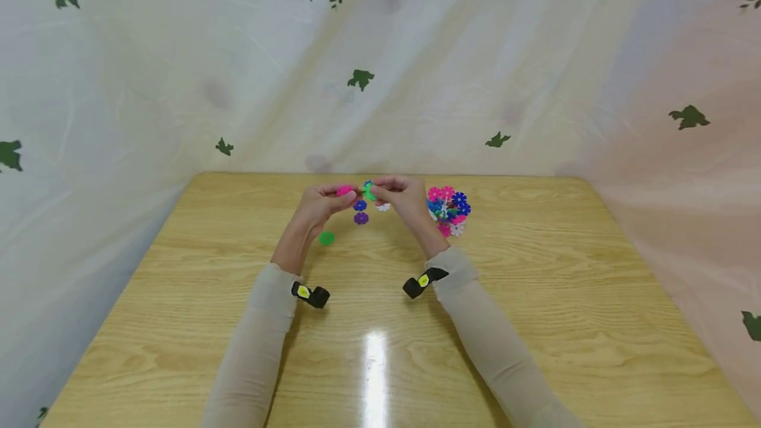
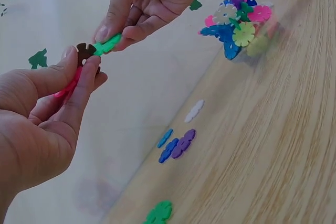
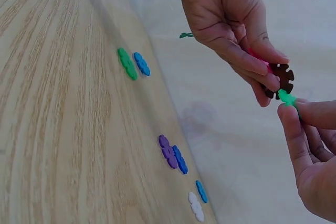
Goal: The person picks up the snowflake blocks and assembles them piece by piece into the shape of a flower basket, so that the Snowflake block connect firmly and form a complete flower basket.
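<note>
Both hands are raised over the far part of the table and meet at a few flower-shaped plastic discs. My left hand (image 1: 314,209) pinches a pink disc (image 1: 345,190) and a brown disc (image 2: 85,52) between thumb and fingers. From the other side my right hand (image 1: 407,198) pinches a bright green disc (image 2: 108,44) by thumb and fingertips. The green disc's edge touches the brown disc's edge; whether their slots are interlocked I cannot tell. In the right wrist view the fingers cover most of the pink disc.
Loose discs lie below the hands: purple (image 1: 361,218), blue (image 1: 359,205), white (image 2: 194,111), light blue (image 2: 165,138) and green (image 1: 327,238). A many-coloured cluster of discs (image 1: 446,210) stands to the right. A pale curtain (image 1: 416,117) hangs behind the wooden table (image 1: 535,283).
</note>
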`<state>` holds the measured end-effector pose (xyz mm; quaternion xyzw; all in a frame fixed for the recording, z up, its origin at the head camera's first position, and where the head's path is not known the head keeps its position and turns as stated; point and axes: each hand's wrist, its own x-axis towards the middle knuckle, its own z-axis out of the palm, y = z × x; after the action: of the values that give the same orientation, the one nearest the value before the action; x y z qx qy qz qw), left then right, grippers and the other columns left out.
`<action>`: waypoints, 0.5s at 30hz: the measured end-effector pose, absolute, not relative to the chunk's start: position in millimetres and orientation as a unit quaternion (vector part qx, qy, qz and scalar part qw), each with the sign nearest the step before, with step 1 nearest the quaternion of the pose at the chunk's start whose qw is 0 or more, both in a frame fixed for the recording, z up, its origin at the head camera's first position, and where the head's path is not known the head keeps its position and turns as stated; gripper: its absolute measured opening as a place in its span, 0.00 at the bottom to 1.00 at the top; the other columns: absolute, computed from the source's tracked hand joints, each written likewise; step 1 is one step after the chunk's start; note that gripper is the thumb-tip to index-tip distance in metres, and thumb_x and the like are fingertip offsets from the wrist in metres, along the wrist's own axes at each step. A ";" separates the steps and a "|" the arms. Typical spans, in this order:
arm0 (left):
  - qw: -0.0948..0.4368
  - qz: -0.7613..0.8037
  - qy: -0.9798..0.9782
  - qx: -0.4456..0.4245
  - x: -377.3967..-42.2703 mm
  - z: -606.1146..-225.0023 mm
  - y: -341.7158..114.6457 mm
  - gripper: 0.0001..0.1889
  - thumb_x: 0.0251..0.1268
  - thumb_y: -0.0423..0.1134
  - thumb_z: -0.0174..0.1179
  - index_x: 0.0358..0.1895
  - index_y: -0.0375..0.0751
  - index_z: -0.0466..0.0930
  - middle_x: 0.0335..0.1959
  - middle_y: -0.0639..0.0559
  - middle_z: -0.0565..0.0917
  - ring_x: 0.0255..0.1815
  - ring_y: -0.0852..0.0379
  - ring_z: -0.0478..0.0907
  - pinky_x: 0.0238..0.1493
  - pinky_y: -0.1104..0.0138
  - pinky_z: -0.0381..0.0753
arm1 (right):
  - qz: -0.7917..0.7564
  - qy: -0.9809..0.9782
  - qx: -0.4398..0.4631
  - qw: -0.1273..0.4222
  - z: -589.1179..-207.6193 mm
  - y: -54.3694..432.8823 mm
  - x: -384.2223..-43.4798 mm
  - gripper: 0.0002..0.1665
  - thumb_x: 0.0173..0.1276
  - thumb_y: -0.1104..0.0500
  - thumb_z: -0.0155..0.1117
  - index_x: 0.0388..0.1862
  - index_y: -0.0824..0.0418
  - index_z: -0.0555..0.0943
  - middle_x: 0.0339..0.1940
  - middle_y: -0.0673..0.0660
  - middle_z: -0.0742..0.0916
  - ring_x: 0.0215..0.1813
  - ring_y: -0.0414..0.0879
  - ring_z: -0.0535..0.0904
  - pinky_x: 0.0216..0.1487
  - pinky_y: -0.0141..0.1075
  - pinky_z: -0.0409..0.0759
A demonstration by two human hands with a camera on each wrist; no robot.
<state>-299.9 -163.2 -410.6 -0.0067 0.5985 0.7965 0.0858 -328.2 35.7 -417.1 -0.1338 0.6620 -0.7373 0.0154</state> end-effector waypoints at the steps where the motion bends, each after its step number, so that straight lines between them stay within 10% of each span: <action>1: 0.086 0.797 0.598 -0.006 -300.4 -410.6 -163.1 0.10 0.69 0.23 0.61 0.38 0.41 0.89 0.33 0.55 0.91 0.39 0.62 0.89 0.49 0.70 0.87 | -0.737 0.662 -0.135 0.019 -416.3 36.0 -328.3 0.14 0.66 0.70 0.71 0.46 0.79 0.84 0.27 0.47 0.90 0.27 0.45 0.86 0.32 0.32 0.88; 15: 0.117 0.778 0.617 0.015 -305.2 -412.8 -163.2 0.14 0.69 0.23 0.60 0.35 0.46 0.90 0.34 0.56 0.91 0.40 0.62 0.89 0.52 0.69 0.86 | -0.726 0.670 -0.144 0.059 -406.4 44.1 -329.2 0.13 0.65 0.73 0.69 0.45 0.83 0.82 0.27 0.47 0.89 0.26 0.41 0.84 0.33 0.32 0.86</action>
<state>-305.2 -163.2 -412.8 0.0151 0.6172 0.7778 0.1172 -329.2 44.1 -406.4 -0.1441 0.6699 -0.7260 0.0588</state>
